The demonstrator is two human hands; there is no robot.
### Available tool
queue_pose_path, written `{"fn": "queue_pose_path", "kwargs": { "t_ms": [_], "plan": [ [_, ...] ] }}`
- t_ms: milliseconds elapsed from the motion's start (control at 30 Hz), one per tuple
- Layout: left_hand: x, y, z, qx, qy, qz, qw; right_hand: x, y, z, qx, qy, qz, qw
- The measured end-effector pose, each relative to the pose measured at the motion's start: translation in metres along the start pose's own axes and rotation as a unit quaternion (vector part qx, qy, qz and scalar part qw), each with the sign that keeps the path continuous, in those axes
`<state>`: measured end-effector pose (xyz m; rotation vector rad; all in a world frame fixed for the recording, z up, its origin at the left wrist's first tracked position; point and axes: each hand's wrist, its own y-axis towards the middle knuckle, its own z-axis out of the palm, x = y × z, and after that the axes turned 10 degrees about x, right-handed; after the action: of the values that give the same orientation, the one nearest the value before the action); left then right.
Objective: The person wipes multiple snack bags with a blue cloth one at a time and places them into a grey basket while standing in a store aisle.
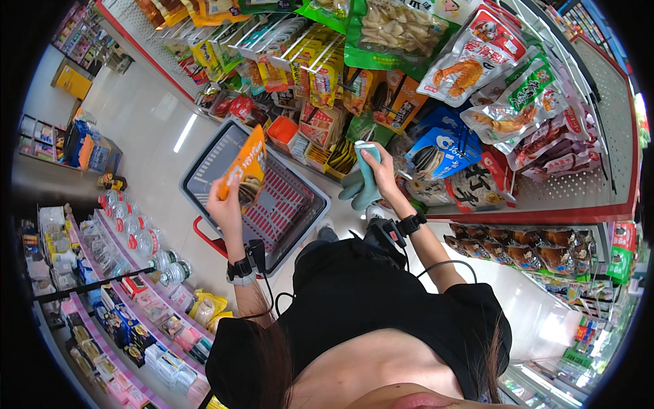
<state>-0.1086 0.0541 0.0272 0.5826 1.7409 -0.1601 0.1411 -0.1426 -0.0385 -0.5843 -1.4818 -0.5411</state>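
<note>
My left hand (226,202) grips an orange snack bag (246,162) by its lower left edge, fingers closed on it. The bag is tilted and its front has a dark picture of what look like sunflower seeds. It is held over a grey shopping basket (191,178) with a pinkish-red lattice bottom and a red handle (206,238). My right hand (383,178) is wrapped around a limp pale-teal cloth (368,189) with rounded lobes hanging down, just right of the basket. Near that hand hangs a blue snack bag (439,153) on the rack.
Ahead, a pegboard rack with a red edge (545,217) carries hanging snack packs, including a green bag (402,37) and white-red packs (470,58). Shelves (116,286) of small goods curve along the left, with clear plastic bottles (139,235). Packaged brown food (531,249) sits at right.
</note>
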Motion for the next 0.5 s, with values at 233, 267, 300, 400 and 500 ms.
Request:
{"fn": "queue_pose_path", "kwargs": {
  "t_ms": [233, 267, 300, 400, 500],
  "plan": [
    [0.066, -0.033, 0.004, 0.195, 0.204, -0.033, 0.959, 0.006, 0.016, 0.034, 0.123, -0.031, -0.022, 0.992],
    [0.069, -0.035, 0.004, 0.221, 0.222, -0.052, 0.948, 0.009, 0.016, 0.038, 0.136, -0.028, -0.019, 0.99],
    [0.072, -0.037, 0.004, 0.248, 0.24, -0.071, 0.936, 0.01, 0.016, 0.042, 0.148, -0.025, -0.015, 0.989],
    [0.058, -0.031, 0.013, 0.303, 0.113, -0.082, 0.943, 0.002, 0.018, 0.047, 0.186, -0.035, -0.036, 0.981],
    [0.028, -0.031, 0.032, 0.358, 0.065, -0.074, 0.928, 0.009, 0.015, 0.055, 0.249, 0.001, 0.002, 0.969]
  ]
}}
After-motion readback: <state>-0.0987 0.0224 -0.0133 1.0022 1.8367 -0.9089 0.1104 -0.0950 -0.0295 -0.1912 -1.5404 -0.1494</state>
